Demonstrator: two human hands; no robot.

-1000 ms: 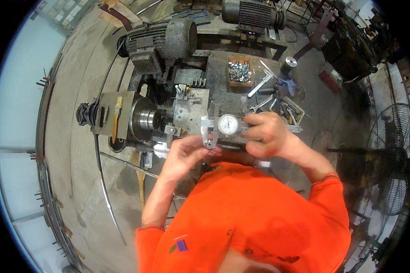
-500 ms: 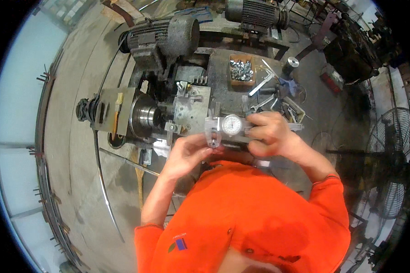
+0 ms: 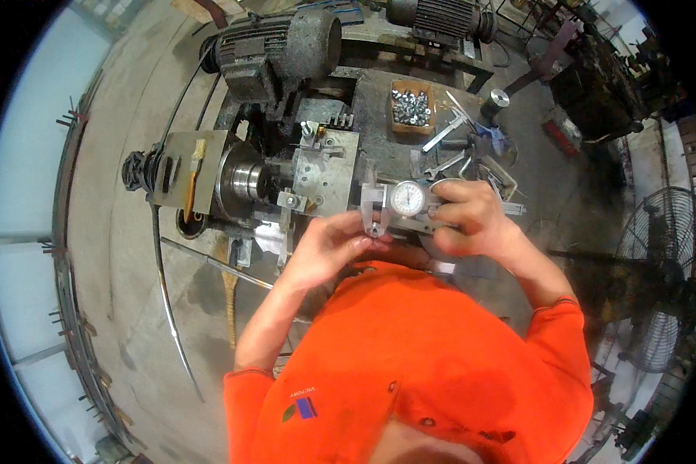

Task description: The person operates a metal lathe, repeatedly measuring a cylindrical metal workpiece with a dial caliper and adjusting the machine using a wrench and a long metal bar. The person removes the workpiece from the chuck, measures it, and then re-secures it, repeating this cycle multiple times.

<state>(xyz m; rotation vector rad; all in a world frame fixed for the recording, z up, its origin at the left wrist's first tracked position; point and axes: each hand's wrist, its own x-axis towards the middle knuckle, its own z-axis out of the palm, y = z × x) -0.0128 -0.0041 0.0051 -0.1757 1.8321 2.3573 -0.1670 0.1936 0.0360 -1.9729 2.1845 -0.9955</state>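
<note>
My right hand (image 3: 475, 219) grips a dial caliper (image 3: 407, 199) by its beam, fingers curled round the part right of the round white dial. The caliper lies level in front of my chest, its jaws to the left. My left hand (image 3: 331, 246) is closed in a pinch at the lower jaws, holding a small metal piece (image 3: 375, 229) there. The fingertips partly hide this piece, and its exact kind does not show. Just beyond the hands is a machine's flat metal plate (image 3: 326, 172) with bolted clamps.
A machine spindle (image 3: 247, 182) stands at left, with a brush (image 3: 196, 174) on its cover. Beyond are a large motor (image 3: 274, 58) and an open box (image 3: 412, 127) of small metal parts. Another caliper (image 3: 446, 131) and wrenches (image 3: 445, 166) lie at right. A fan (image 3: 657, 240) stands far right.
Both hands have shifted slightly right with the caliper and the small piece. The whole view has moved a little, so the surroundings sit higher. Both grips look the same.
</note>
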